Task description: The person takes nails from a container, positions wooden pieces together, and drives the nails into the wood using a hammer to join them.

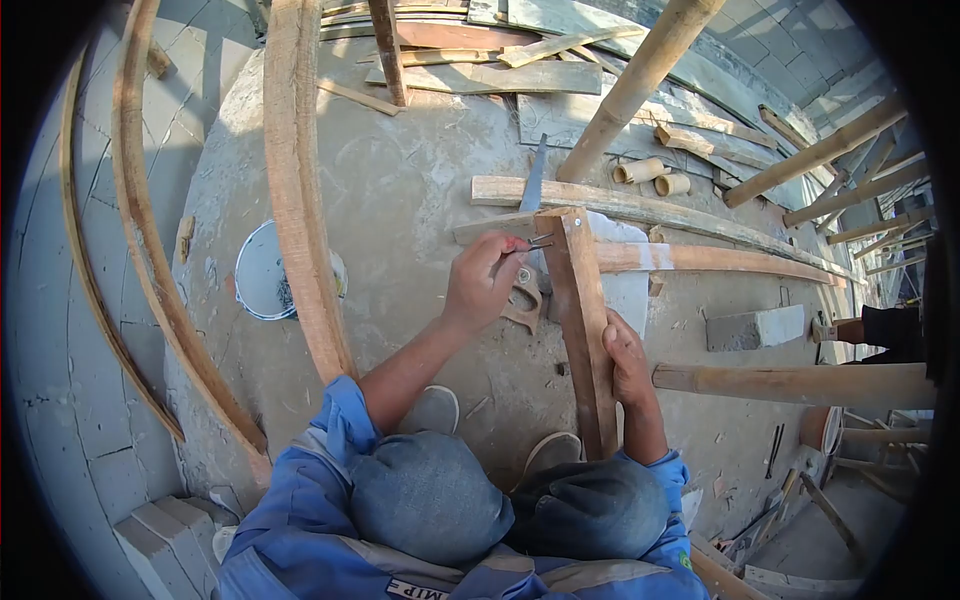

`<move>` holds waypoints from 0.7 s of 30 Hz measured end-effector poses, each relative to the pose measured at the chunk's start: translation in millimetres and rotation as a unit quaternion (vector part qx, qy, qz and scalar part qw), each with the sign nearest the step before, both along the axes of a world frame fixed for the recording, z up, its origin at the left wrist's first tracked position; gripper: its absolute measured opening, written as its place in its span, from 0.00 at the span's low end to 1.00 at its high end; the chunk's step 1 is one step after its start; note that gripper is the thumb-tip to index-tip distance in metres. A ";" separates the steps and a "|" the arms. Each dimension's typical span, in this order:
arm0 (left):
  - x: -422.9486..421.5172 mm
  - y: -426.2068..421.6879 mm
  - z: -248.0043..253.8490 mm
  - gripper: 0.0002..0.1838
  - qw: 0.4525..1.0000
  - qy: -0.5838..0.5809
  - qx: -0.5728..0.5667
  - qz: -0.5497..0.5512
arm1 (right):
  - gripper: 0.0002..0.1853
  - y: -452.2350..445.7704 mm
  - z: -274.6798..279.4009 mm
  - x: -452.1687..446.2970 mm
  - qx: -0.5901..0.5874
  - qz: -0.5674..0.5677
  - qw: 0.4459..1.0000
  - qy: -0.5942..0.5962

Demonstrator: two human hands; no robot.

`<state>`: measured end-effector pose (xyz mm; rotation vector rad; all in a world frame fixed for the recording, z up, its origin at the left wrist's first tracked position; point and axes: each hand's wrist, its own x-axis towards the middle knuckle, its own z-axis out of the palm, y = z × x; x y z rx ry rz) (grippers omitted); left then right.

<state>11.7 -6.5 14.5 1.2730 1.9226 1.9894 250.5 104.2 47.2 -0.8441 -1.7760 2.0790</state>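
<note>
Wooden beam [578, 300]: in front of the person, running from near the knees [430, 497] to its far end, beside a long board [735, 260] that extends rightward; cannot tell whether the 2 are joined. Left hand [478, 283]: thumb and fingertips pinching thin nail-like pieces [541, 241] at the far end; count unclear. Right hand [628, 362]: closed on the beam's right side, some fingers hidden. Handsaw [535, 182] left of the beam, handle toward the person. Judged step: positioning a nail while steadying the beam. Next move seems to call for singling out 1 piece and a firm right-hand hold.
</note>
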 end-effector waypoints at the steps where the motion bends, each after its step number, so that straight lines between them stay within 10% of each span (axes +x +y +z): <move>1: 0.7 3.2 -2.8 0.07 1.000 0.018 0.001 0.015 | 0.39 1.6 -4.5 2.4 -0.007 0.004 1.000 -0.004; 21: -3.7 10.4 0.3 0.08 0.988 0.125 0.074 0.054 | 0.36 -7.1 -1.4 -9.1 -0.050 0.055 0.997 -0.023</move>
